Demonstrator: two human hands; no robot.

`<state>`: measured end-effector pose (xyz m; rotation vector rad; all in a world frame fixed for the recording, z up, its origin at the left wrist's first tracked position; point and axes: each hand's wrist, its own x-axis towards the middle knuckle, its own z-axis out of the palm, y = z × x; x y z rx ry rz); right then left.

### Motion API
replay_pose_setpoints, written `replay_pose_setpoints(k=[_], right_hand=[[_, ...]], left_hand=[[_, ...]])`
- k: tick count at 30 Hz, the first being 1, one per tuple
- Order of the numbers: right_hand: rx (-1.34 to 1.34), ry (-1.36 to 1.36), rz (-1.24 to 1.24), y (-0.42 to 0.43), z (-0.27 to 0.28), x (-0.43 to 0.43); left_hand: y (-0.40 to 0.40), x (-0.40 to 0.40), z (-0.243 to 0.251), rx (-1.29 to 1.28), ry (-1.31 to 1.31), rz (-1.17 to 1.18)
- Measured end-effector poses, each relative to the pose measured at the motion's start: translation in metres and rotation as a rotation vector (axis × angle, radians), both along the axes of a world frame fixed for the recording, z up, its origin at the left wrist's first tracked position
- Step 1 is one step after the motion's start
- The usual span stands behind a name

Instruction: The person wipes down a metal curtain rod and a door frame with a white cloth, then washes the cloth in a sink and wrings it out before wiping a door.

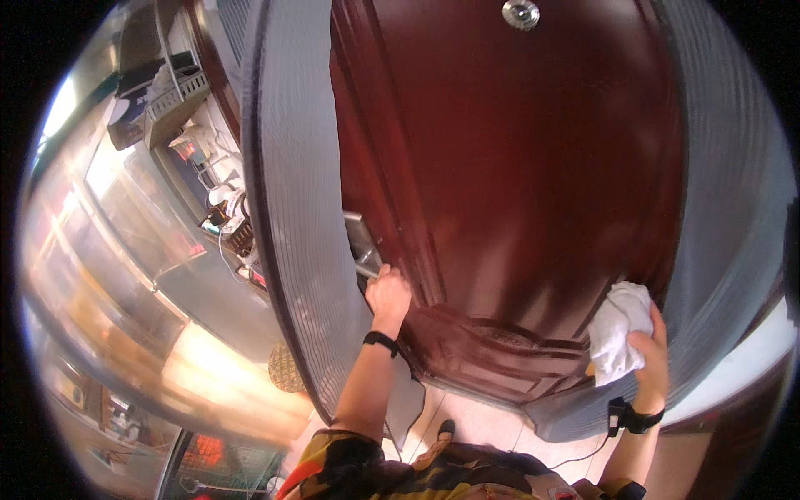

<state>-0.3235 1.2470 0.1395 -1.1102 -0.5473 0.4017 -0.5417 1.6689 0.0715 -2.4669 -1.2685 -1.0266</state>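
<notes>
A dark red panelled door [525,156] fills the middle of the view, with a round metal peephole [520,14] near the top. My left hand [389,292] is closed around the metal door handle [364,244] at the door's left edge. In my right hand [653,356] is a bunched white cloth [620,331], held at the lower right side of the door, near the frame. Whether the cloth touches the door I cannot tell. Both wrists wear black bands.
Grey ribbed curtain-like panels hang at the left [300,156] and right [719,187] of the door. Farther left are a cluttered shelf [178,103], a round woven-topped stool [285,367] and a wire mesh crate [225,465]. Pale floor tiles [487,425] lie below.
</notes>
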Motion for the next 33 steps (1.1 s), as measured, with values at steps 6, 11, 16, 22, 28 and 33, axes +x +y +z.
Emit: replay_pose_setpoints(k=[6, 11, 16, 22, 28, 33], right_hand=[[0.016, -0.063, 0.092, -0.006, 0.02, -0.015], [0.233, 0.091, 0.201, 0.005, 0.006, -0.017], [0.288, 0.06, 0.415, 0.051, 0.032, -0.057], [0.399, 0.013, 0.405, 0.096, 0.044, -0.107], [-0.011, -0.322, 0.268, 0.073, 0.044, -0.173], [-0.245, -0.463, 0.189, 0.045, 0.048, -0.196]], left_hand=[[0.0, -0.018, -0.01, -0.055, -0.095, -0.135], [-0.022, -0.013, -0.008, -0.15, -0.165, -0.092], [-0.094, 0.016, 0.024, -0.442, -0.346, -0.575], [-0.188, -0.006, 0.076, -1.432, -0.639, -1.612], [-0.195, -0.055, 0.069, -1.301, -0.854, -1.474], [-0.193, -0.095, 0.045, -1.864, -0.977, -1.362]])
